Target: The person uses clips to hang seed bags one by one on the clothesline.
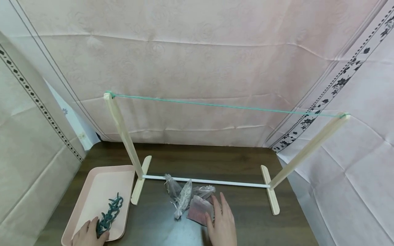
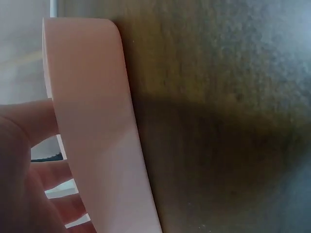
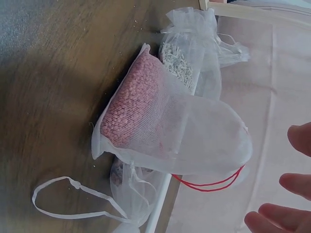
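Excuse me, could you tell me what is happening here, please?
A person's left hand is at some green clips in a pink tray; whether it grips them is unclear. The right hand, fingers apart, is beside sheer pouches, one filled with something pink, and holds none. The pouches lie at a white bar, below a green string tied between two wooden posts.

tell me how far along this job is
Looks done: the green cord is strung between wooden posts. In hand: the left hand is at dark green pieces on the tray; the right hand is beside mesh bags. Probably remaining: hanging the bags, as nothing hangs on the cord.
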A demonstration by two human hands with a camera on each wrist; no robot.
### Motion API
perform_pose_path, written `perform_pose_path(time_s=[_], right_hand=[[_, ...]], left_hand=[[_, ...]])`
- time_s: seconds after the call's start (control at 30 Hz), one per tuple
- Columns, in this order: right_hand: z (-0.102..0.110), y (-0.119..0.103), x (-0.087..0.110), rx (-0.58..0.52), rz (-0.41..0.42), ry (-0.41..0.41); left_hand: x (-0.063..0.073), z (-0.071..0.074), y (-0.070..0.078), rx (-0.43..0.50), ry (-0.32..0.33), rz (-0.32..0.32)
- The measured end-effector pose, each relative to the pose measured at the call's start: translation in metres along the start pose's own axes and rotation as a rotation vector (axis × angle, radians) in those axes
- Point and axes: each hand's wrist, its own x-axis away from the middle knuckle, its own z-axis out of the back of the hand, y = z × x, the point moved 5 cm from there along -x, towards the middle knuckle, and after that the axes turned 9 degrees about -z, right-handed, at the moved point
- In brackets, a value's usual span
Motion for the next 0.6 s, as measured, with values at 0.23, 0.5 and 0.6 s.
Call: perform_pose_path(time_s=[0.23,0.5,0.6], right_hand=[[-0.003,0.003,0.004,-0.004,-0.039,-0.012],[-0.001,0.005,0.006,-0.03,-0.006,0.044],[-0.001,0.008,0.006,-0.035,-0.022,0.05]], left_hand=[[-0.011,-0.009,-0.006,0.017,-0.041,0.098],[-0.014,-0.01,-0.005,0.007,0.026,0.13],[-0.014,-0.01,-0.005,-0.001,0.044,0.12]])
